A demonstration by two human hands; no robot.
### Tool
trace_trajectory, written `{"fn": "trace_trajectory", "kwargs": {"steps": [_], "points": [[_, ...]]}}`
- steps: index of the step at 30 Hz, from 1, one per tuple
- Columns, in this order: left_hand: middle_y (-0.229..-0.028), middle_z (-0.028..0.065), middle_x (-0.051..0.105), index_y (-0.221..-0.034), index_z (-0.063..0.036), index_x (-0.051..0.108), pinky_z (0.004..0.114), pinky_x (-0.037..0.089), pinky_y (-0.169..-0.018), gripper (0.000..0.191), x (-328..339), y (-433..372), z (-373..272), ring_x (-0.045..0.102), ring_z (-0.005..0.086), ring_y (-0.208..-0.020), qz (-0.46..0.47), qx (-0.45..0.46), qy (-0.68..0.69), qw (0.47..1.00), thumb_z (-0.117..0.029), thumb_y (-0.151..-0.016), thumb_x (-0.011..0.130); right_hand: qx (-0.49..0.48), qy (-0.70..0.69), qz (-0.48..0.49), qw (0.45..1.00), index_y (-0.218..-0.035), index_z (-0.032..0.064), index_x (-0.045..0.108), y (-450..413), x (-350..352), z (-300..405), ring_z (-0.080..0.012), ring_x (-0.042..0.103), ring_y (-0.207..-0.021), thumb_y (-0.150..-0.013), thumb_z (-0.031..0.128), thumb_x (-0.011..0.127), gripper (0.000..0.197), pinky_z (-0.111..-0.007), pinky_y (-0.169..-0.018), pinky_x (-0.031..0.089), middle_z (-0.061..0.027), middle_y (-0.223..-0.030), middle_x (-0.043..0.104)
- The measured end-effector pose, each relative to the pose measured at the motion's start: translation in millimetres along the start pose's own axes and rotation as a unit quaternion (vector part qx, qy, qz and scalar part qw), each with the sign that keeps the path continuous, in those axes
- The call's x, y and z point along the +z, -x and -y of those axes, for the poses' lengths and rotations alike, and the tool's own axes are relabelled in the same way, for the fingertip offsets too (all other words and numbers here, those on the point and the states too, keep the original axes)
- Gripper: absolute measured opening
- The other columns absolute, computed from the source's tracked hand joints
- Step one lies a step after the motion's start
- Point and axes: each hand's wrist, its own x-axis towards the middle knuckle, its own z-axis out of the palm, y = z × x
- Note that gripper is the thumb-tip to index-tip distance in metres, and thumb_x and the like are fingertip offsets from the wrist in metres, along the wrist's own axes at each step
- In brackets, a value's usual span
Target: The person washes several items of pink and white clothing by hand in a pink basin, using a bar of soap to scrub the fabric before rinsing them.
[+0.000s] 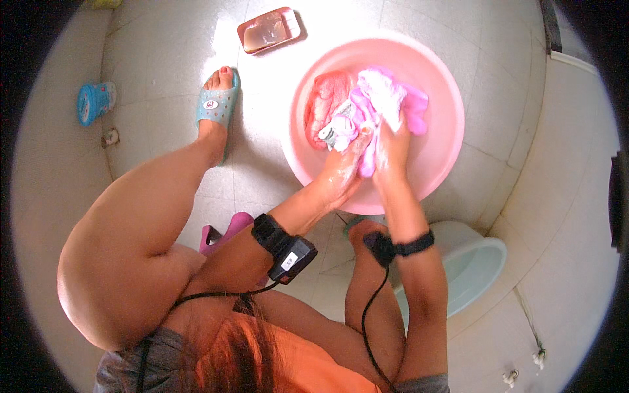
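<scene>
Over a pink plastic basin (444,147), my left hand (346,159) and my right hand (393,147) are side by side, both gripping a bunched pink and white cloth (383,93). White suds coat my left hand and wrist, and some show on my right. The cloth bears a patch of grey and white pattern near my left fingers. A wet coral-red cloth (327,105) lies crumpled in the basin, left of the held one. My fingertips are partly hidden in the folds. Each forearm wears a black strap with a small cabled device.
A bar of soap (265,35) lies in a tray (293,22) on the tiled floor beyond the basin. A pale green tub (471,275) leans at the right. A blue container (93,103) stands by the left wall. My slippered foot (216,105) is left of the basin.
</scene>
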Motion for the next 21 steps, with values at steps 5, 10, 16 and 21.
{"fn": "trace_trajectory", "kwargs": {"steps": [5,10,16,21], "points": [[-0.112,0.0077,0.058,-0.120,-0.0041,0.050,0.033,0.046,-0.088,0.037,-23,-16,-23,0.057,0.0166,-0.100,0.084,-0.049,0.052,0.994,-0.030,-0.094,0.049,0.071,-0.114,0.034,0.990,-0.135,-0.0013,0.035,74,35,27,-0.0178,0.039,-0.122,-0.087,-0.002,0.045,0.048,-0.030,-0.102,0.032,-0.0102,-0.133,0.040],[-0.115,0.0060,0.057,-0.121,-0.0036,0.050,0.031,0.043,-0.094,0.033,-9,2,2,0.054,0.0152,-0.106,0.024,-0.017,0.019,0.999,-0.019,-0.092,0.053,0.042,-0.002,-0.019,0.999,-0.126,-0.0036,0.043,-7,-7,-2,-0.0204,0.054,-0.104,-0.087,0.002,0.048,0.040,-0.031,-0.091,0.043,-0.0129,-0.119,0.053],[-0.108,0.0059,0.059,-0.113,-0.0004,0.052,0.030,0.048,-0.091,0.028,0,-5,-27,0.058,0.0153,-0.098,-0.023,0.000,0.082,0.996,-0.003,-0.086,0.057,0.101,-0.180,-0.021,0.978,-0.123,-0.0088,0.043,-30,-57,24,-0.0249,0.053,-0.110,-0.086,0.007,0.056,0.042,-0.038,-0.096,0.042,-0.0142,-0.120,0.053],[-0.105,0.0068,0.060,-0.109,0.0016,0.053,0.031,0.049,-0.088,0.027,-19,-12,-24,0.059,0.0176,-0.096,-0.044,-0.022,0.065,0.997,0.002,-0.083,0.055,0.138,-0.276,0.016,0.951,-0.122,-0.0104,0.042,-19,-78,63,-0.0310,0.050,-0.113,-0.076,-0.003,0.054,0.048,-0.043,-0.097,0.041,-0.0208,-0.121,0.049]]}}
